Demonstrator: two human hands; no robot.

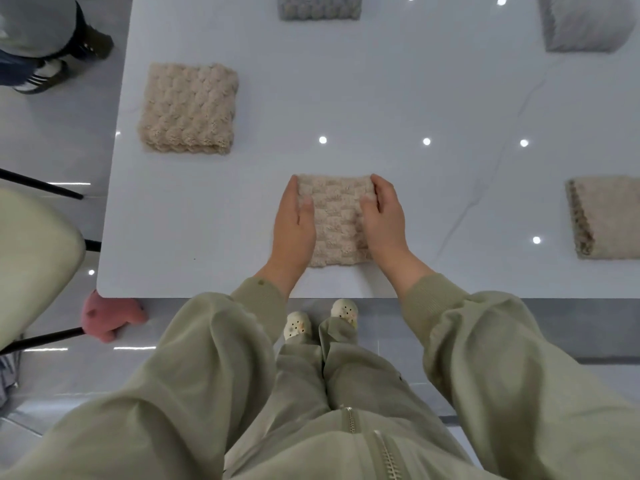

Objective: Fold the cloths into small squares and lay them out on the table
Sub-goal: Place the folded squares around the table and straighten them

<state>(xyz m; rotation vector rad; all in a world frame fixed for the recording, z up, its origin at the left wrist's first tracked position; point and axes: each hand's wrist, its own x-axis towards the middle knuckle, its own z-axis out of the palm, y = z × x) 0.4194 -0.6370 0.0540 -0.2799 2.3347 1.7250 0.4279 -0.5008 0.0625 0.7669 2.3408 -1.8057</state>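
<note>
Squaring up looks to be the step in hand: the beige checker-textured cloth (337, 223), a thick plush piece already folded into a small square, lies flat on the glossy white table (398, 98) near its front edge, straight ahead of the person. It reads as soft, light and springy, so I judge the layers will puff open or slide over one another if let go carelessly. The best hold is at the two side edges, pinching all layers together, or a flat palm pressed on top to set the fold.

The left hand (294, 226) lies along the cloth's left edge, fingers nearly straight and reaching to the far left corner, thumb resting on top. The right hand (384, 220) mirrors it on the right edge, but its fingers bend round the far right corner while the thumb presses the top. Whether any fingertips go under the cloth cannot be told. Both wrists come in low over the table edge in olive-green sleeves.

Well apart lie four other folded pieces: a beige bubble-textured square (188, 107) to the far left, a grey bubble-textured cloth (318, 6) at the top, a pale grey folded cloth (588, 22) at the top right and a beige folded cloth (606, 218) at the right edge. A pink plush toy (110, 315) sits on the floor beside a pale green chair (31, 258)
</note>
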